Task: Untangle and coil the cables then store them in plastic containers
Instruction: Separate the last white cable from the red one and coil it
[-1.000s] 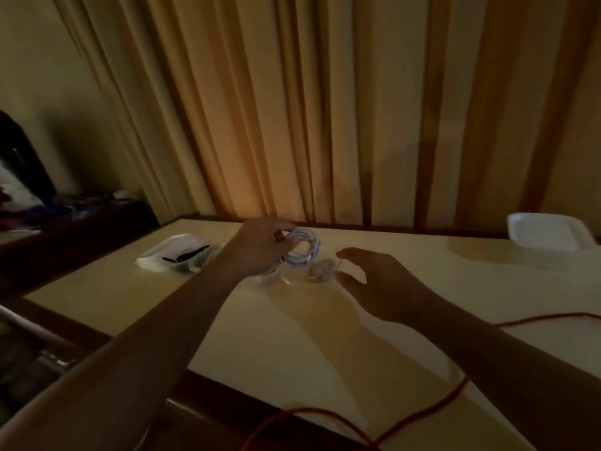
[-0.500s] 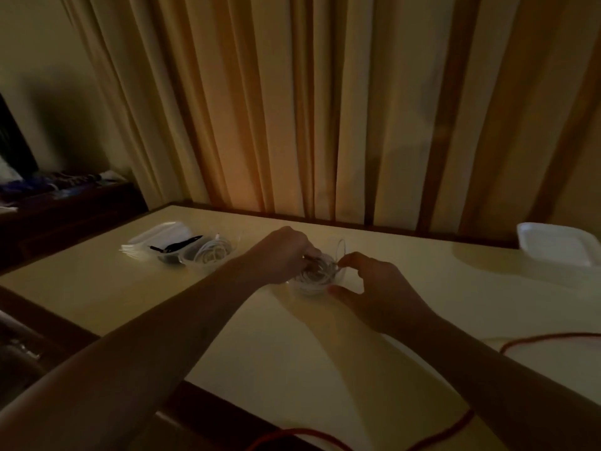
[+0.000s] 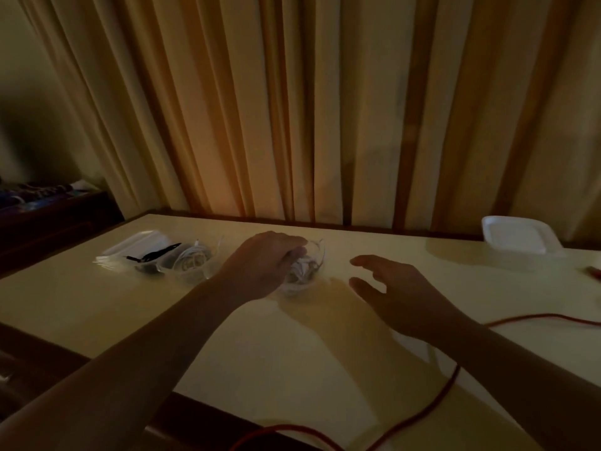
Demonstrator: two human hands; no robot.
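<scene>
My left hand reaches over a small clear plastic container at the table's middle. Its fingers curl down onto the white cable coil lying inside; the fingertips are hidden. My right hand hovers open just right of the container, fingers spread, touching nothing. Further left, a second clear container holds another white coil, and beside it a third container holds a black cable. A long red cable runs loose across the table's near right part.
A white lidded plastic container stands at the back right of the cream table. Striped curtains hang right behind the table. Dark furniture with clutter stands at the left. The table's front edge is dark wood.
My left hand brought the white coil down from above the table into the clear container. My right hand first steadied the container, then pulled back to the right and opened.
</scene>
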